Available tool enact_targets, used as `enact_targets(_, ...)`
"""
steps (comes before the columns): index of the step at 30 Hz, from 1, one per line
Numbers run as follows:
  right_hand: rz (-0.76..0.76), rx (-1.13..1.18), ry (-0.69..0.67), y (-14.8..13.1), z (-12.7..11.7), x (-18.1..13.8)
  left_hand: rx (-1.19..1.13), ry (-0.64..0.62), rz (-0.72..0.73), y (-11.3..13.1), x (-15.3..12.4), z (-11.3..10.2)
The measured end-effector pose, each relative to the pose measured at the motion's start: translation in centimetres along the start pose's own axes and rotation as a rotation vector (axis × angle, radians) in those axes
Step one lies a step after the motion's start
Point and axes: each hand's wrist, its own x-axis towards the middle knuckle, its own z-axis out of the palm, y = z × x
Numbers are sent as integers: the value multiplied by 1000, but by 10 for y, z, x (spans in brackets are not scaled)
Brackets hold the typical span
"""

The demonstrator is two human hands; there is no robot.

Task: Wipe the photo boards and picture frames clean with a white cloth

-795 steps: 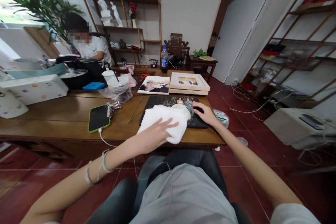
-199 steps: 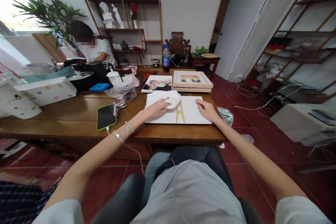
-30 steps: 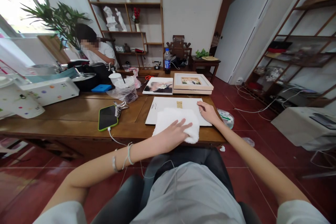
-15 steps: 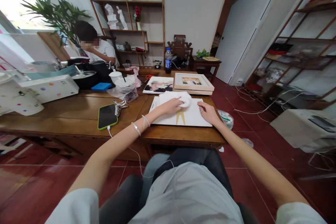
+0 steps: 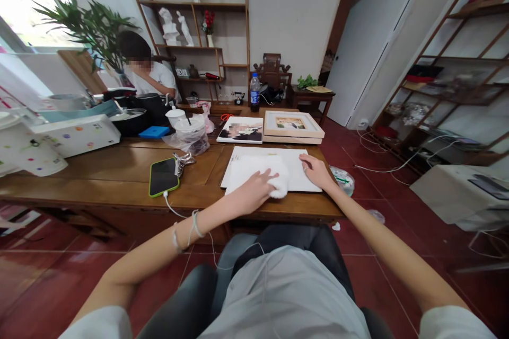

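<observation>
Pressing a white cloth [image 5: 260, 169] onto the white board [image 5: 294, 161], centre frame, near table [image 5: 119, 169] edge: left hand [image 5: 252, 193] flat, fingers spread, gripping nothing. Right hand [image 5: 316, 169] flat too, pinning board's right edge. Best: even pressure, overlapping strokes, board steady.

The location was a small photo-framing studio or shop. Indicators: a framed portrait [image 5: 292, 126] and a loose photo print [image 5: 241, 130] on a long wooden table [image 5: 99, 169], display shelving [image 5: 222, 37] with statuettes [image 5: 169, 21], and a second person [image 5: 149, 77] working at the table's far end.
</observation>
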Motion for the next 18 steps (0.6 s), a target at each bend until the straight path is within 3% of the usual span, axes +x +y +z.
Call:
enact_targets(4,3,4,-5,-2,-1,0,-42,-20,67,18,-27,-9)
enact_targets(7,6,16,-3,-1,-1,0,-45,-14,52,13,-27,-14)
enact_targets(18,5,10,-9,-2,-1,0,-23,-34,-128,-85,38,3)
